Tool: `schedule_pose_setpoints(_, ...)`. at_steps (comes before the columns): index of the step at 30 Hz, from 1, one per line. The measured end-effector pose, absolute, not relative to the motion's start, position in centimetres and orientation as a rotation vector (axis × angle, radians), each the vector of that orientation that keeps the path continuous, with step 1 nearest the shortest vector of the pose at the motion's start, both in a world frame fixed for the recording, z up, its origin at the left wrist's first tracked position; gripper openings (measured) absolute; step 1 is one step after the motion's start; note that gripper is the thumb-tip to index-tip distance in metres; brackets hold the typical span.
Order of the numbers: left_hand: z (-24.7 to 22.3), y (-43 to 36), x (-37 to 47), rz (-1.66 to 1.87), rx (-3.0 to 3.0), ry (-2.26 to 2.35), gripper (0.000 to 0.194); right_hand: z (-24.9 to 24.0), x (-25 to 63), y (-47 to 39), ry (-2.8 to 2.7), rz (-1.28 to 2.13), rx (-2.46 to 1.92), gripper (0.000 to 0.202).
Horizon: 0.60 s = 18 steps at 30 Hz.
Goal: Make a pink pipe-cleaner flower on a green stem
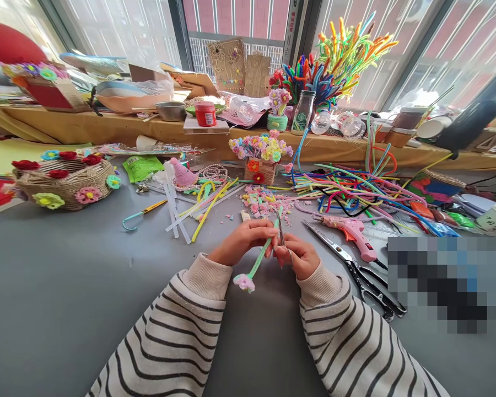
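My left hand (pixel 246 238) is closed on the green fuzzy stem of a flower, near the stem's upper end. The pale pink flower head (pixel 244 283) hangs at the lower left end of the green stem (pixel 259 259). In my right hand (pixel 298 255) is a small pair of scissors (pixel 281 229), its blades pointing away from me beside the upper part of the stem. Both hands are nearly touching. Just beyond them lies a pile of pink, yellow and green fuzzy trimmings (pixel 264 201).
Large black-handled scissors (pixel 355 267) and a pink glue gun (pixel 353 234) lie on the right. Pipe cleaners (pixel 355 190) spread behind them. Glue sticks (pixel 176 212) and a crochet hook (pixel 144 214) lie left, near a flowered basket (pixel 66 184). A small flower box (pixel 259 170) stands behind the trimmings.
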<state>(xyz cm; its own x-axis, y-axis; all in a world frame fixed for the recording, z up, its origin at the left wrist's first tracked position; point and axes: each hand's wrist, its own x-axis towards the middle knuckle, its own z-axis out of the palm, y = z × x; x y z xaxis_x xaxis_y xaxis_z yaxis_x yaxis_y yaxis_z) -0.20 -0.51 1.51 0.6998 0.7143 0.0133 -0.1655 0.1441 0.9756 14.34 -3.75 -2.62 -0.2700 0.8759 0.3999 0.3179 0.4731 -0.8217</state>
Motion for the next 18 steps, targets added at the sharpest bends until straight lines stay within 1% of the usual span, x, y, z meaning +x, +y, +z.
schedule_pose_setpoints(6, 1.55, -0.50, -0.03, 0.617, 1.314, 0.523, 0.019, -2.62, 14.03, -3.80, -1.800, 0.879, -0.925, 0.048)
schedule_pose_setpoints(12, 1.52, -0.38, -0.11, 0.674, 1.283, 0.527, 0.019, -2.81, 14.10, -3.79, -1.780, 0.766, -0.979, 0.044)
schedule_pose_setpoints(18, 1.42, -0.38, -0.10, 0.614, 1.270, 0.486, 0.018, -2.67, 14.12, -3.76, -1.773, 0.886, -0.912, 0.049)
